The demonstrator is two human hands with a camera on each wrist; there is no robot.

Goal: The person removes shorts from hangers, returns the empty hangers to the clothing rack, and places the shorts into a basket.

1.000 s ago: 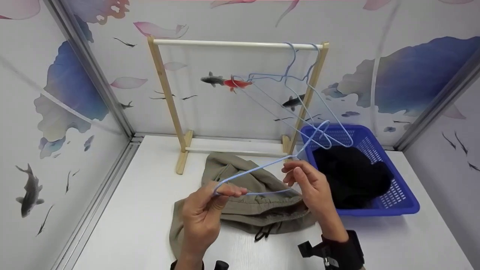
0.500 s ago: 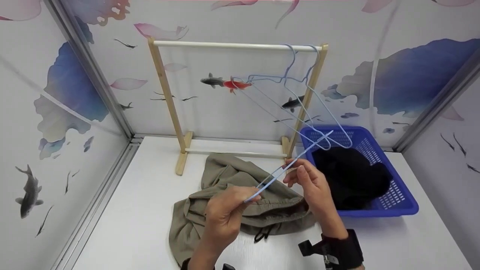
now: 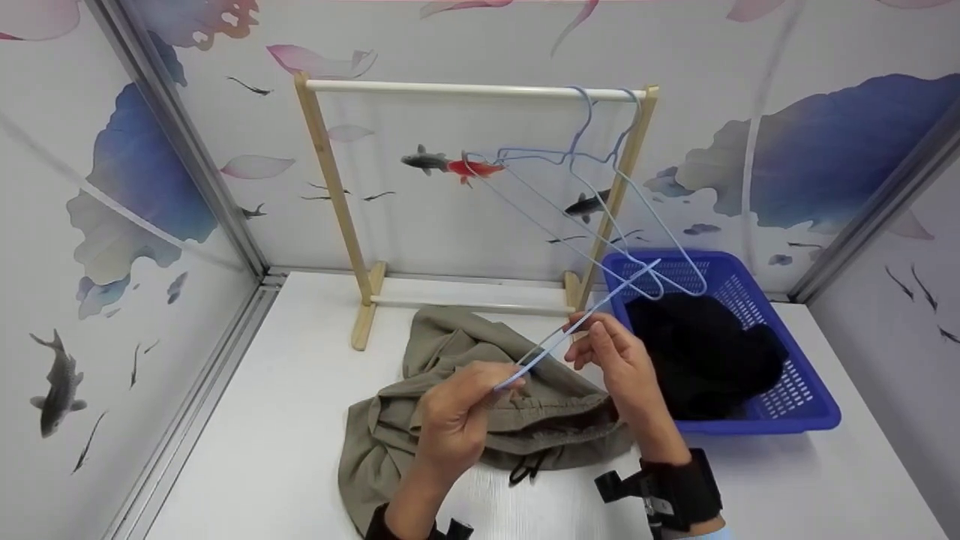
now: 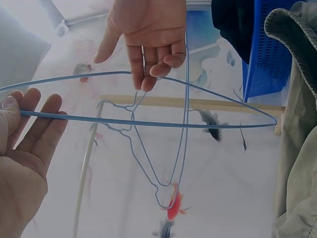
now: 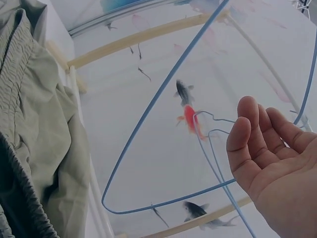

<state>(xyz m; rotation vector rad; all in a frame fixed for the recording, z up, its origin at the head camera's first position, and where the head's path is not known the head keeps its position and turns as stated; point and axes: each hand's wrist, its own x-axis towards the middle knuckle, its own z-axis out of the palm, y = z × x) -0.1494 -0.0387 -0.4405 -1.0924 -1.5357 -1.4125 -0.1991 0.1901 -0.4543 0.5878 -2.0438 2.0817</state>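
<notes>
A light blue wire hanger (image 3: 600, 304) is held above the table, seen nearly edge-on in the head view. My left hand (image 3: 456, 420) pinches one end of it between thumb and fingers. My right hand (image 3: 619, 364) is beside the hanger's middle, fingers loosely bent, the wire passing behind them in the right wrist view. Both wrist views show the hanger's wire (image 5: 141, 121) as a long loop. Beneath the hands lie khaki trousers (image 3: 450, 337) with an elastic waist and a black drawcord, partly hidden by my left hand.
Behind stands a wooden rack with a white rail (image 3: 450, 88). Two more blue hangers hang at the rail's right end. On the right, a blue plastic basket (image 3: 829, 412) contains black cloth (image 3: 705, 352). Printed walls enclose the white table (image 3: 247, 420).
My left hand has moved right, turning the hanger from an open loop to nearly edge-on. The right hand has barely moved; the trousers, rack and basket are unchanged.
</notes>
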